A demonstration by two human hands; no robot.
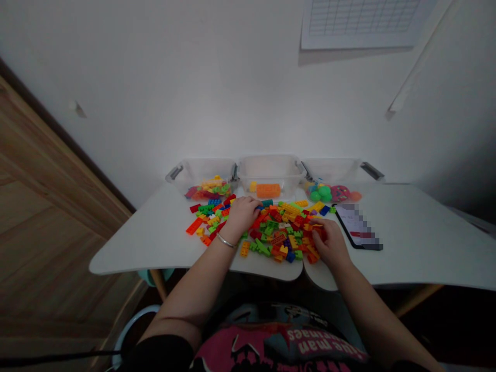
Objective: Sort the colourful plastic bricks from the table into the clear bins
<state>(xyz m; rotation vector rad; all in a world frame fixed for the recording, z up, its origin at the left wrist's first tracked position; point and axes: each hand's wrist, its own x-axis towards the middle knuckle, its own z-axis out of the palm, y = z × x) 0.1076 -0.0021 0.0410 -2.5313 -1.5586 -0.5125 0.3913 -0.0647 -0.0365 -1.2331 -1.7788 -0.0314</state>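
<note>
A loose heap of toy building bricks (267,230) in red, orange, yellow, green and blue covers the middle of the white table. Over its upper left part lies my left hand (244,213), with a bracelet at the wrist. Its fingers stretch to the right, and the fingertips are close to a blue brick. At the heap's right edge, my right hand (332,242) reaches in with thumb and fingers apart, beside several orange bricks (313,253). Nothing is plainly gripped in either hand, though some fingertips are hard to make out.
Along the wall stand three clear plastic boxes: the left box (205,168) with mixed bricks, the middle box (270,168) with orange and yellow pieces, the right box (333,168) with balls and a pink toy. A phone (358,227) lies right of the heap on the white table (139,240).
</note>
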